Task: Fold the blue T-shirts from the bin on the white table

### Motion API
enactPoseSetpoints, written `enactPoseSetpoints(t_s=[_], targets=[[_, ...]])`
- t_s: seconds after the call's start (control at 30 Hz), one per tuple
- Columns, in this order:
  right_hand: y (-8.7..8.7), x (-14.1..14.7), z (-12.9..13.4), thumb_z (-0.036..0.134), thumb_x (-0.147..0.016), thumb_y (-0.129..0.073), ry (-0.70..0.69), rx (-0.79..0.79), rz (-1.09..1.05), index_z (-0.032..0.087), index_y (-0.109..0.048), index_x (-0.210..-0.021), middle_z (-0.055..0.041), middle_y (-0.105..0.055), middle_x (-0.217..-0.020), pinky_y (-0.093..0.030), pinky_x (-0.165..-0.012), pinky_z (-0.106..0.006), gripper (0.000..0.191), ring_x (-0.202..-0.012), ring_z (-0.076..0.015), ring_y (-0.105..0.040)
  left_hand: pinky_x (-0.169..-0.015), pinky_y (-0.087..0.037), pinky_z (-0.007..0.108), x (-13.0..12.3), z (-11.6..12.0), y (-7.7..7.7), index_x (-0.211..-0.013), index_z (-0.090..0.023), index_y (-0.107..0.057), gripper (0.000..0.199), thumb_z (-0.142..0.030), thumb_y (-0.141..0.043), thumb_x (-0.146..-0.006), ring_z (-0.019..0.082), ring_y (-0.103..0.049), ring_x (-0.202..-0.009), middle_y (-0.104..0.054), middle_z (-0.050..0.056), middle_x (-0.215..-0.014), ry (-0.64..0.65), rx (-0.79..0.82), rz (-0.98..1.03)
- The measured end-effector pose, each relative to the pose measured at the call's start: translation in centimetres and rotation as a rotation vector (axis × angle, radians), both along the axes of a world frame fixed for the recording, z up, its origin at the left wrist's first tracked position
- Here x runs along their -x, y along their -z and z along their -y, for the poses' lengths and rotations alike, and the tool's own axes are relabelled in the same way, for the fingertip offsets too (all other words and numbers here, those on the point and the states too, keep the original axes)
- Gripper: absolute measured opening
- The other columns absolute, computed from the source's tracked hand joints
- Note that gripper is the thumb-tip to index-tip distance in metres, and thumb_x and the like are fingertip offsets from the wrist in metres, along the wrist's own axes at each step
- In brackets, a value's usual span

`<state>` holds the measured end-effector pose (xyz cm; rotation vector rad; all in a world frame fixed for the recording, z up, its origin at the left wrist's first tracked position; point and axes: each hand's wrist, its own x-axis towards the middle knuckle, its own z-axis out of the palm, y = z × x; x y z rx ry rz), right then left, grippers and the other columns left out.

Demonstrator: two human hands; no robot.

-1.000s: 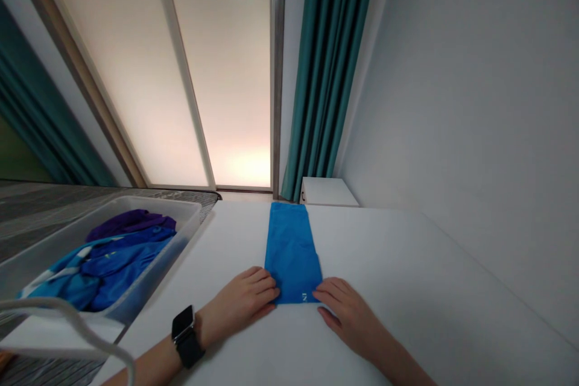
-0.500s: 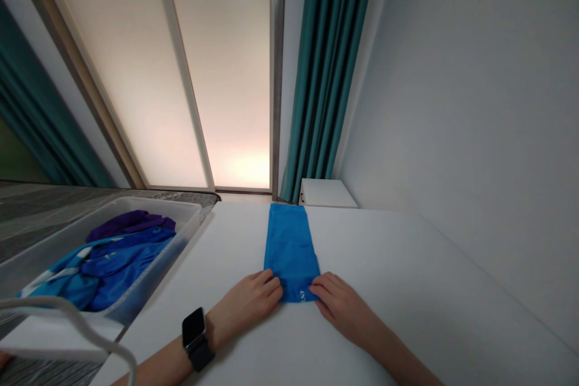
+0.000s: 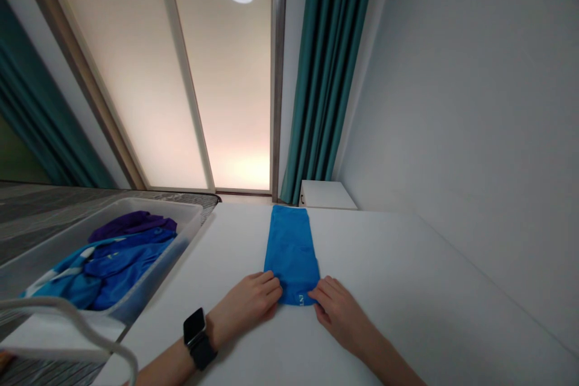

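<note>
Head view: one bright blue cloth [image 3: 292, 253], a long flat strip, lying on the white tabletop [image 3: 271, 350] between the two hands and reaching away beyond both; white lettering at its near edge, just beside the right fingertips.

One left hand [image 3: 260, 297], fingers curled over the cloth's near left corner; thumb mostly hidden, so whether it pinches the fabric cannot be told. Black watch [image 3: 194, 327] at its wrist.

One right hand [image 3: 338, 312], fingertips touching the near right corner, thumb lower; a firm grasp cannot be confirmed.

Left of the left hand, well apart: one translucent bin [image 3: 192, 211], containing a purple garment [image 3: 133, 225] and blue garments [image 3: 131, 265]. Nearer, a pale cable [image 3: 76, 321], curving.

Beyond both hands: one white cabinet [image 3: 328, 195], a teal curtain [image 3: 330, 72], frosted door panels [image 3: 235, 102]. Right of the right hand: a plain wall [image 3: 474, 102].
</note>
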<state>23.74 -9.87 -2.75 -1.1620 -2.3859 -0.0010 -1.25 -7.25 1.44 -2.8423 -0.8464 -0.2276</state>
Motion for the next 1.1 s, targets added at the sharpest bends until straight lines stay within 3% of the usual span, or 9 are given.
enactPoseSetpoints(t_s=[0.23, 0.33, 0.43, 0.5, 0.67, 0.8, 0.9, 1.0, 1.1], targets=[[-3.1, 0.2, 2.7, 0.012, -0.084, -0.056, -0.01, 0.153, -0.03, 0.023, -0.064, -0.09, -0.0026, -0.063, -0.089, -0.043, -0.084, -0.035, 0.016, -0.088, -0.0198, -0.057, -0.076, -0.047, 0.033, 0.7, 2.9, -0.4, -0.086, -0.02, -0.057, 0.002, -0.019, -0.059, -0.088, 0.02, -0.058, -0.084, -0.064, 0.002, -0.087, -0.013, 0.027, 0.06], [-4.3, 0.7, 2.0, 0.015, -0.092, -0.047, 0.05, 0.161, -0.049, 0.022, -0.066, -0.099, -0.0051, -0.065, -0.097, -0.043, -0.088, -0.037, 0.021, -0.094, -0.0203, -0.058, -0.088, -0.048, 0.037, 0.5, 3.1, -1.5, -0.104, -0.021, -0.06, 0.016, -0.029, -0.054, -0.092, 0.021, -0.06, -0.096, -0.066, 0.005, -0.1, -0.055, 0.081, 0.141], [-3.9, 2.2, 0.5, 0.015, -0.094, -0.041, 0.159, 0.073, -0.017, 0.017, -0.059, -0.125, -0.0113, -0.063, -0.121, -0.041, -0.098, -0.041, 0.035, -0.112, -0.0242, -0.055, -0.107, -0.039, 0.043, -0.2, 2.5, -1.6, -0.138, -0.02, -0.044, 0.044, -0.033, -0.046, -0.096, 0.024, -0.052, -0.122, -0.057, 0.009, -0.134, -0.141, 0.034, 0.183], [-2.9, 3.3, -0.5, 0.016, -0.095, -0.04, 0.214, 0.026, 0.029, 0.014, -0.053, -0.133, -0.0139, -0.056, -0.136, -0.036, -0.105, -0.044, 0.041, -0.125, -0.0266, -0.049, -0.112, -0.033, 0.046, -0.9, 1.8, -0.7, -0.146, -0.018, -0.034, 0.054, -0.036, -0.044, -0.096, 0.026, -0.044, -0.133, -0.047, 0.012, -0.147, -0.192, -0.021, 0.16], [-0.8, 4.9, -1.9, 0.022, -0.097, -0.038, 0.284, 0.1, 0.111, 0.011, -0.047, -0.14, -0.0128, -0.044, -0.148, -0.029, -0.111, -0.047, 0.046, -0.137, -0.0279, -0.038, -0.114, -0.03, 0.045, -2.1, 1.0, 2.3, -0.147, -0.015, -0.035, 0.055, -0.038, -0.041, -0.097, 0.027, -0.036, -0.14, -0.043, 0.013, -0.15, -0.229, -0.025, 0.121], [-1.4, 4.4, -2.8, 0.025, -0.099, -0.034, 0.308, 0.156, 0.114, 0.013, -0.044, -0.143, -0.0123, -0.049, -0.144, -0.032, -0.108, -0.042, 0.047, -0.133, -0.026, -0.042, -0.115, -0.029, 0.044, -1.3, 0.2, 2.3, -0.148, -0.019, -0.034, 0.054, -0.041, -0.038, -0.099, 0.025, -0.037, -0.139, -0.042, 0.009, -0.151, -0.229, 0.042, 0.177], [-2.6, 4.0, -4.4, 0.026, -0.099, -0.034, 0.353, 0.149, 0.123, 0.015, -0.048, -0.138, -0.0141, -0.058, -0.131, -0.039, -0.098, -0.04, 0.043, -0.12, -0.0263, -0.051, -0.109, -0.036, 0.044, 0.3, -1.7, 1.4, -0.143, -0.022, -0.044, 0.049, -0.039, -0.042, -0.097, 0.025, -0.045, -0.131, -0.05, 0.009, -0.144, -0.315, 0.145, 0.321], [-3.1, 3.8, -6.2, 0.027, -0.1, -0.035, 0.393, 0.145, 0.145, 0.019, -0.061, -0.118, -0.0123, -0.062, -0.114, -0.042, -0.088, -0.037, 0.033, -0.106, -0.0255, -0.055, -0.093, -0.046, 0.042, 2.0, -4.1, 0.7, -0.121, -0.019, -0.062, 0.037, -0.034, -0.044, -0.092, 0.026, -0.059, -0.107, -0.067, 0.011, -0.115, -0.455, 0.27, 0.531], [-2.6, 3.9, -7.3, 0.026, -0.1, -0.037, 0.401, 0.136, 0.143, 0.02, -0.063, -0.1, -0.0095, -0.062, -0.104, -0.04, -0.085, -0.035, 0.027, -0.1, -0.0234, -0.055, -0.074, -0.049, 0.035, 3.2, -5.5, 0.7, -0.107, -0.017, -0.066, 0.035, -0.034, -0.041, -0.09, 0.022, -0.062, -0.08, -0.07, 0.007, -0.087, -0.561, 0.424, 0.724]])
